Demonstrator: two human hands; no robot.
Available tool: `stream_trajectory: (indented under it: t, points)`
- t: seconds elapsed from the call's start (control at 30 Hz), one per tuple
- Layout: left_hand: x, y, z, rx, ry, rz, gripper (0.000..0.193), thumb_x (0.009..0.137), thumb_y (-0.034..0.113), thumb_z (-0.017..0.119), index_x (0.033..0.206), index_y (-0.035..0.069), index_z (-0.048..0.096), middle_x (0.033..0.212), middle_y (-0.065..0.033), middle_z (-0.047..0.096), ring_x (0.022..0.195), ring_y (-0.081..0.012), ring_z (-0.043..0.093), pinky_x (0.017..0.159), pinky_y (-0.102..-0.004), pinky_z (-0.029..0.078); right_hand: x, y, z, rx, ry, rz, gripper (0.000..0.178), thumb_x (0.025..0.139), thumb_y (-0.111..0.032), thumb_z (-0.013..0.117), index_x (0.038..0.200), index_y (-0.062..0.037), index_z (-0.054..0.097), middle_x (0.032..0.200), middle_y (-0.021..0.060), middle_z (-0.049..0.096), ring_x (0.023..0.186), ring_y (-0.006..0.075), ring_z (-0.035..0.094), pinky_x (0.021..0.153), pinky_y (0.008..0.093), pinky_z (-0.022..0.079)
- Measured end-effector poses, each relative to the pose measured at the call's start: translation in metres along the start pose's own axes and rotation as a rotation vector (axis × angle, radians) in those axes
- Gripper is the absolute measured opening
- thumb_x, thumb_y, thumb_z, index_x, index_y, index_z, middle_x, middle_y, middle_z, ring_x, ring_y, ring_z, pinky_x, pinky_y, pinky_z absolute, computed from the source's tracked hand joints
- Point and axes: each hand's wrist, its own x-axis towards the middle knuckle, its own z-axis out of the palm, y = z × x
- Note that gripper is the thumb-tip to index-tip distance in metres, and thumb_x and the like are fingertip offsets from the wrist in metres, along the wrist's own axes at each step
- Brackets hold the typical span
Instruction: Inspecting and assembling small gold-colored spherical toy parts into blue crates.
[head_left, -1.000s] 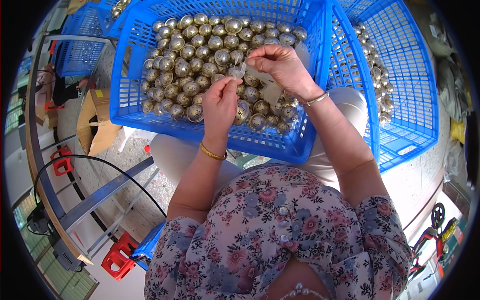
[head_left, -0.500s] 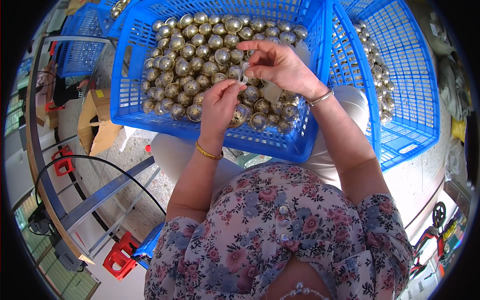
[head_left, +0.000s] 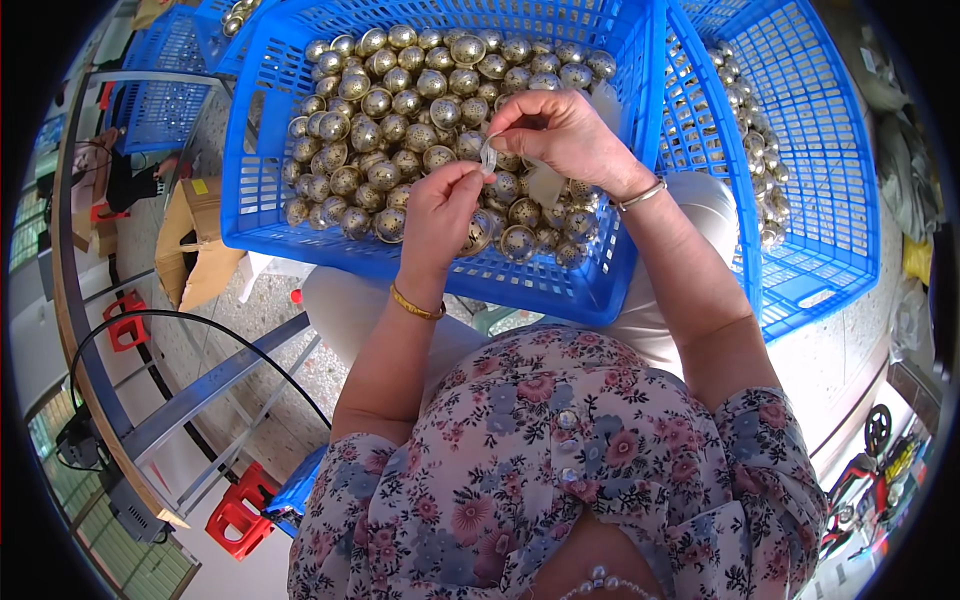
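Between my hands is a small, thin, translucent whitish piece [head_left: 488,156], perhaps soft plastic; its exact kind cannot be made out. My left hand [head_left: 442,205] pinches its lower end between thumb and forefinger. From the right, my right hand [head_left: 572,142] pinches the upper end, thumb and forefinger together. Both hands are over a blue plastic basket [head_left: 237,190] heaped with metallic, silvery-gold pierced balls [head_left: 384,176]. Beneath my right hand, another pale translucent piece [head_left: 545,186] lies on the balls.
A second blue basket [head_left: 830,160] with similar balls stands at the right. To the left are a torn cardboard box [head_left: 200,245], a metal frame [head_left: 215,385] with a black cable [head_left: 215,318], and red stools [head_left: 240,515]. My knees flank the near basket's front edge.
My right hand's forefinger has come down from its raised, spread pose to meet the thumb on the whitish piece. The piece now looks narrower and stretched between both hands. My left hand barely moved.
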Motion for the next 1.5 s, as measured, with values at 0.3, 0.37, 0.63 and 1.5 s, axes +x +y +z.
stream_trajectory:
  t: [0.3, 0.37, 0.63, 1.5]
  points:
    - [-0.002, 0.002, 0.012, -0.037, 0.071, 0.126, 0.016, 0.083, 0.01, 0.057, 0.095, 0.0, 0.06, 0.058, 0.0049, 0.046, 0.051, -0.0014, 0.036, 0.045, -0.0185, 0.027, -0.001, 0.001, 0.001, 0.023, -0.035, 0.041, 0.007, 0.075, 0.001, 0.063, 0.081, -0.0023, 0.063, 0.076, -0.0018, 0.058, 0.072, 0.0044, 0.052, 0.065, 0.0191, 0.043]
    - [-0.002, 0.001, 0.016, -0.037, 0.09, 0.173, 0.017, 0.083, 0.01, 0.059, 0.097, 0.001, 0.059, 0.058, 0.005, 0.044, 0.051, -0.0012, 0.035, 0.045, -0.0186, 0.027, -0.003, -0.003, 0.001, -0.165, -0.03, -0.043, 0.007, 0.074, 0.001, 0.064, 0.081, -0.0021, 0.064, 0.08, -0.0009, 0.055, 0.074, 0.0059, 0.052, 0.067, 0.0197, 0.043]
    - [0.005, 0.001, 0.016, 0.1, 0.247, 0.293, 0.011, 0.082, 0.01, 0.059, 0.082, -0.001, 0.06, 0.06, 0.0027, 0.048, 0.054, -0.0038, 0.039, 0.048, -0.0189, 0.032, -0.004, 0.0, -0.001, -0.193, -0.043, 0.007, 0.018, 0.072, -0.001, 0.066, 0.089, -0.0032, 0.063, 0.086, 0.0006, 0.054, 0.079, 0.0086, 0.052, 0.07, 0.0224, 0.043]
    - [0.004, -0.002, 0.003, -0.067, 0.033, 0.152, 0.019, 0.084, 0.019, 0.058, 0.086, 0.001, 0.062, 0.065, 0.0029, 0.05, 0.056, -0.0038, 0.041, 0.051, -0.0185, 0.034, -0.005, -0.005, -0.003, -0.519, 0.04, -0.024, 0.01, 0.08, -0.008, 0.058, 0.079, 0.0017, 0.059, 0.065, 0.0027, 0.054, 0.06, 0.0061, 0.047, 0.053, 0.0235, 0.04]
